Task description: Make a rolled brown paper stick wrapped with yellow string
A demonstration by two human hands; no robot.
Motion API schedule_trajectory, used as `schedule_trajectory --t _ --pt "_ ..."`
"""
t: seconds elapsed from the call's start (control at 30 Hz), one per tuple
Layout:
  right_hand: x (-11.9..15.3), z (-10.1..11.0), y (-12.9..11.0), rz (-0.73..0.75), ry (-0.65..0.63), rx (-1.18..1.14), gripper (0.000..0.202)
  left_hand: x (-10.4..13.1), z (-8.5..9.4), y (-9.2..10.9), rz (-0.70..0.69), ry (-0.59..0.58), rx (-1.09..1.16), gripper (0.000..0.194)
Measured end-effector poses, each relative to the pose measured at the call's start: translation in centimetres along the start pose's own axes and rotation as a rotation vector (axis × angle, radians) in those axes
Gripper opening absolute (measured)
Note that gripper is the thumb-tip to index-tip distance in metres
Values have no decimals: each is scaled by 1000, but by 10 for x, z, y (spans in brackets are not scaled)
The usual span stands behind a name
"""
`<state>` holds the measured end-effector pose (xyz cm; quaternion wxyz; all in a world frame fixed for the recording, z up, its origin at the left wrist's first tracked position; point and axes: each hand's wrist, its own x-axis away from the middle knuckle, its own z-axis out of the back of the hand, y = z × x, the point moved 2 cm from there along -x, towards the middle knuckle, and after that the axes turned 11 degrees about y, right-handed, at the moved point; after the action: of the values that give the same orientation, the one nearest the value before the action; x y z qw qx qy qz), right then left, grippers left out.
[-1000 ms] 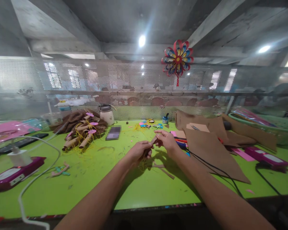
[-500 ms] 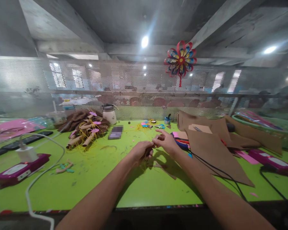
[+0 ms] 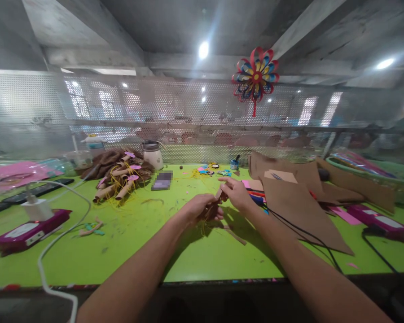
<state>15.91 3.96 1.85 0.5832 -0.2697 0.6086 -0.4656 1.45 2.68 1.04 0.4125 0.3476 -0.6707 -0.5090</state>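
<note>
Two bare hands meeting over the middle of a bright green table [image 3: 128, 251], forearms reaching in from the near edge. Left hand [image 3: 197, 210] curled shut around a small brown roll of paper [image 3: 211, 210], knuckles up, just above the tabletop. Right hand [image 3: 234, 194] just beyond it, thumb and forefinger pinched on the upper end of the same brown roll, other fingers [image 3: 225, 180] fanned loosely upward (exact shape of the piece hard to tell, mostly hidden between the palms). Thin yellow threads [image 3: 205, 229] trailing on the table right under the hands, beside a loose brown strip [image 3: 236, 237].

To the right, large brown sheets of paper [image 3: 299, 206] spread flat and overlapping, with a black cable [image 3: 303, 233] running across them toward the near edge. A magenta box [image 3: 380, 220] lying farther right. At far left, another magenta box [image 3: 30, 228] with a white plug [image 3: 37, 208] standing on it and a white cord [image 3: 54, 242] looping to the table edge. Behind, a heap of brown paper rolls [image 3: 119, 179] tangled with yellow thread, and a white jar [image 3: 152, 154] next to it. Small coloured scraps [image 3: 208, 171] near the back. A red, blue and yellow paper flower [image 3: 255, 75] hanging on the perforated screen [image 3: 175, 112] behind the table.
</note>
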Motion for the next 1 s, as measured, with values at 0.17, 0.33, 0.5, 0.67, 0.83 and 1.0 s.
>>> schedule_trajectory --t 0.17,0.33,0.5,0.67,0.83,1.0 --pt "3 2 -11 163 -117 108 32 -1 1 2 0 39 19 22" --pt "3 3 -13 184 -106 140 32 1 1 3 30 36 36 19" --pt "4 -1 -9 123 -31 93 30 2 -1 5 12 34 91 15" --pt "7 -7 -5 -113 62 -87 33 2 3 15 -65 135 243 20" --pt "23 -20 -8 -343 -82 -262 29 4 15 28 -143 239 422 20" --pt "45 -30 -21 -422 -351 -358 19 0 27 33 -217 279 493 21"
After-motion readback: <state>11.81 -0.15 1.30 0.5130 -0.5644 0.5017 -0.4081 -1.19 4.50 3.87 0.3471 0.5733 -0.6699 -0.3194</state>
